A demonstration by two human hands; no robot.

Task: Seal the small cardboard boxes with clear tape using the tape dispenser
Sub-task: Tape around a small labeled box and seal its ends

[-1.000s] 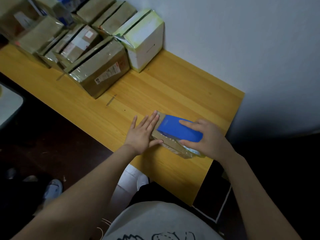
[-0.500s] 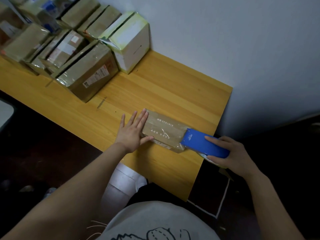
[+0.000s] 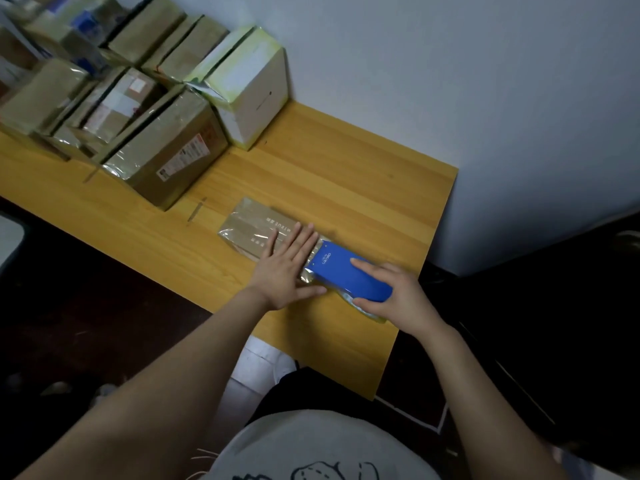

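My left hand [image 3: 289, 265] lies flat and open on the small cardboard box [image 3: 263, 226] near the table [image 3: 346, 174] edge, while my right hand [image 3: 394, 296] grips the blue tape dispenser [image 3: 349, 277] (best kept low, drawn straight).

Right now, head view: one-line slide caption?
Left hand flat on small cardboard box; right hand grips blue tape dispenser at its near end.

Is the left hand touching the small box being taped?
Touching. The head view shows the left hand lying flat, fingers spread, on top of the small box.
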